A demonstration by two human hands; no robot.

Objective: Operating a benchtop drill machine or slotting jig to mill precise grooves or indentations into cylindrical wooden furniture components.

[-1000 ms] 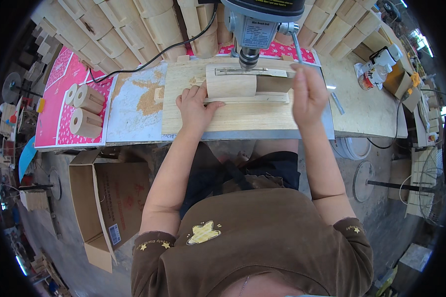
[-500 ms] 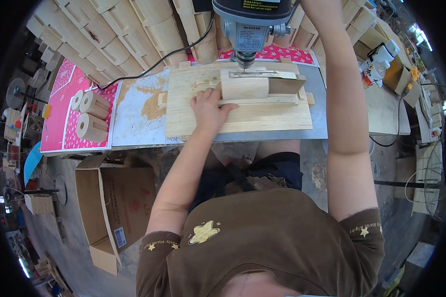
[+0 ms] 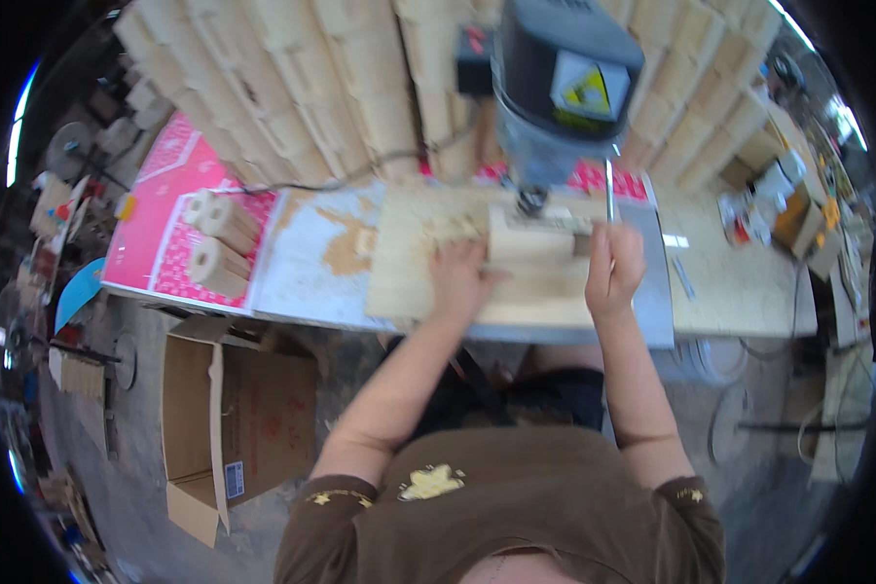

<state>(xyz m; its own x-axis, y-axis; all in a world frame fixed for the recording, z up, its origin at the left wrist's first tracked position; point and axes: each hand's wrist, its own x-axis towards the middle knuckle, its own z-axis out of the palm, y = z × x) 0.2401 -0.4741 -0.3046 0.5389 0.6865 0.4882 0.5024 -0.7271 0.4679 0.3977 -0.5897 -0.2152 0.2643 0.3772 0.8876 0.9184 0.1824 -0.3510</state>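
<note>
A pale wooden block (image 3: 530, 246) lies in a jig on a flat wooden board (image 3: 409, 282), beneath the chuck (image 3: 531, 201) of a bench drill press (image 3: 565, 78). My left hand (image 3: 459, 277) rests on the board at the block's left end, open, fingers spread and thumb pointing toward the block. Motion blur hides whether its fingertips touch the block. My right hand (image 3: 615, 268) is closed around the lower end of the drill press lever (image 3: 610, 190), to the right of the block. The drill bit's tip is too blurred to make out.
Stacked wooden pieces (image 3: 292, 88) wall off the back. Several drilled wooden cylinders (image 3: 219, 268) stand at the left on pink sheeting, near sawdust (image 3: 346, 243). A cardboard box (image 3: 268, 419) sits on the floor at left. The side table (image 3: 740, 302) at right holds packages.
My right hand has come down from the upper edge to beside the block, with the lever now showing in it. The whole view has shifted; my left hand stays by the block.
</note>
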